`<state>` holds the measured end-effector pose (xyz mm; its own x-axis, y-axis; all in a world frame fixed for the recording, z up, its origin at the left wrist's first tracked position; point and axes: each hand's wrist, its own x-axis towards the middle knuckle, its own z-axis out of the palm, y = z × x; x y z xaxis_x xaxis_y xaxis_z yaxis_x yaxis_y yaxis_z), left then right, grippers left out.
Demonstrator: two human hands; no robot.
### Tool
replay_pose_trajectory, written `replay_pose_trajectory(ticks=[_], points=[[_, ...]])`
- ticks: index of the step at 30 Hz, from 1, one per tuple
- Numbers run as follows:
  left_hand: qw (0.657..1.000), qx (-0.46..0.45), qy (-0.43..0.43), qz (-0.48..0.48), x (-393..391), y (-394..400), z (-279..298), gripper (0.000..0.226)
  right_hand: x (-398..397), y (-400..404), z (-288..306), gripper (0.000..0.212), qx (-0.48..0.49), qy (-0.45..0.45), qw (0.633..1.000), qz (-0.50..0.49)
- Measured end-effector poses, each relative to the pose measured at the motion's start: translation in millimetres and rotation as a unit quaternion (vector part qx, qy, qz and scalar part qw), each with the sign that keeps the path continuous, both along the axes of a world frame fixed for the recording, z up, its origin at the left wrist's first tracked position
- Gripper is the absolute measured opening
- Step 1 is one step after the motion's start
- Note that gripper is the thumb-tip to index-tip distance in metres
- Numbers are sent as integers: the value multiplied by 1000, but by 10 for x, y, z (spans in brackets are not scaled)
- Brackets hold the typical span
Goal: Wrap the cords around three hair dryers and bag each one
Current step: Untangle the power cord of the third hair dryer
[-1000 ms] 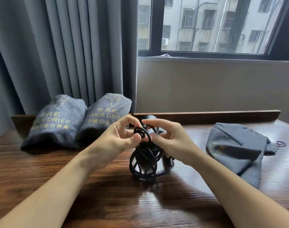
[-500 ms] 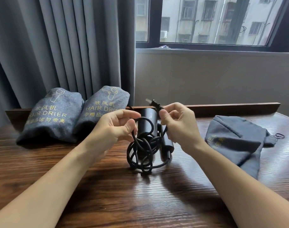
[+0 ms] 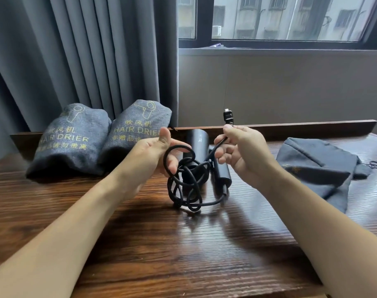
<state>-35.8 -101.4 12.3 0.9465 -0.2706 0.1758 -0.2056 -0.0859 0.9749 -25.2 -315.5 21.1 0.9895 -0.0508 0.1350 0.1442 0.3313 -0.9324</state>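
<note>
A black hair dryer (image 3: 197,145) stands on the wooden table (image 3: 183,244) between my hands, its handle (image 3: 222,176) on the right. Its black cord (image 3: 186,186) lies in loose tangled loops in front of it. My right hand (image 3: 245,152) pinches the cord just below the plug (image 3: 228,118), which sticks up above my fingers. My left hand (image 3: 159,155) is spread with its palm toward the dryer, and a loop of cord hangs over its fingers. Two filled grey bags (image 3: 73,138) (image 3: 138,130) marked HAIR DRIER lie at the back left. A flat empty grey bag (image 3: 318,168) lies at the right.
A raised wooden ledge (image 3: 290,127) runs along the table's back edge. Grey curtains (image 3: 75,61) hang behind the filled bags, and a window (image 3: 280,18) sits above a grey wall. The empty bag's drawstring (image 3: 374,164) trails off to the right.
My right hand has pulled the plug end up and to the right, out of the bundle. The coil has loosened into slack loops, and my left hand has opened from a pinch.
</note>
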Motion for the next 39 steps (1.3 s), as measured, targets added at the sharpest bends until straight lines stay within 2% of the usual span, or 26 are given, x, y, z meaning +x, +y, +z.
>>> replay_pose_trajectory(ticks=[1, 3, 5, 8, 10, 14, 19, 23, 29, 33, 39], points=[[1000, -1, 10, -18, 2, 8, 3, 81, 9, -9, 6, 4, 19, 2, 1000, 6], [999, 3, 14, -40, -2, 34, 10, 101, 27, -24, 8, 12, 54, 9, 998, 9], [998, 45, -28, -36, -15, 43, 7, 89, 33, -28, 3, 24, 64, 8, 998, 6], [987, 111, -114, -21, -44, -14, -56, 43, 19, -21, -22, 26, 30, -21, 999, 20], [989, 92, -115, -22, -58, -55, -84, 34, 22, -26, -31, 21, 17, -35, 999, 28], [998, 16, -44, -50, -42, -39, -102, 21, 43, -44, -44, 18, -6, -52, 998, 30], [993, -96, 35, -55, -79, -43, -29, 14, 42, -24, -114, 10, -82, -96, 992, -2], [991, -105, 56, -58, -87, -19, 4, 27, 23, 1, -144, 6, -192, -160, 967, -46], [988, -115, 91, -47, -85, -32, 2, 30, 19, 75, -269, 5, -326, -217, 920, -25], [990, -107, 82, -34, -79, -36, 8, 48, -20, 87, -257, 9, -327, -238, 914, -16], [993, -98, 70, -4, -112, -53, 34, 25, -29, 93, -268, 11, -326, -227, 918, 11]])
